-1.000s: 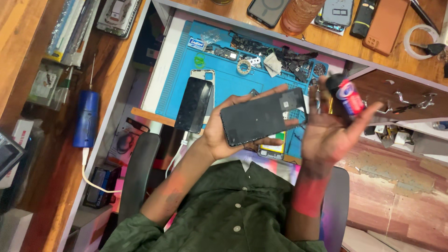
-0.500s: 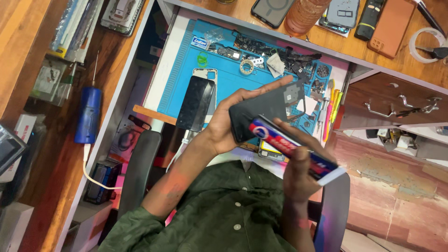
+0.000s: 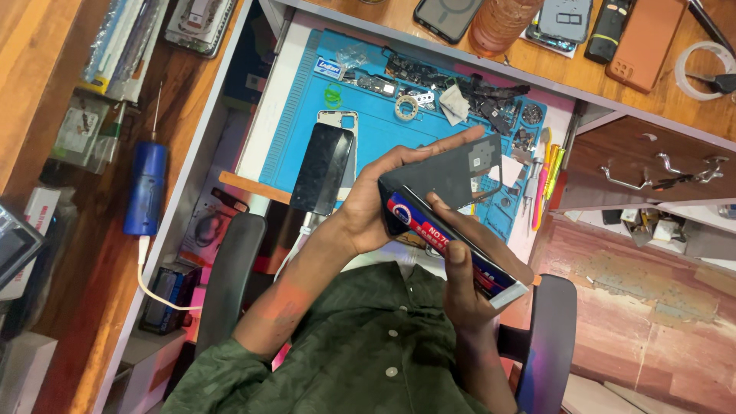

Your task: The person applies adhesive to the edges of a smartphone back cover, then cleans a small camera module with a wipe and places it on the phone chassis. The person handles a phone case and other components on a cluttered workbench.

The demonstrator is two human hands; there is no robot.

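My left hand grips a dark phone body by its near end, its flat back tilted up over the blue work mat. A long red, blue and white tube is in my right hand, with the index finger lying along it. One end of the tube rests against the phone's lower edge; the white end points toward my body. Whether anything comes out of the tube is hidden.
A loose black screen panel and several small parts lie on the mat. A blue cylindrical tool sits on the wooden side shelf. Phones and cases line the desktop above. A drawer is at right, chair armrests at both sides.
My right hand has swung in from the right with the tube, turned it from upright to lying along the phone's lower edge, and now presses closer. The left hand kept the phone nearly still.
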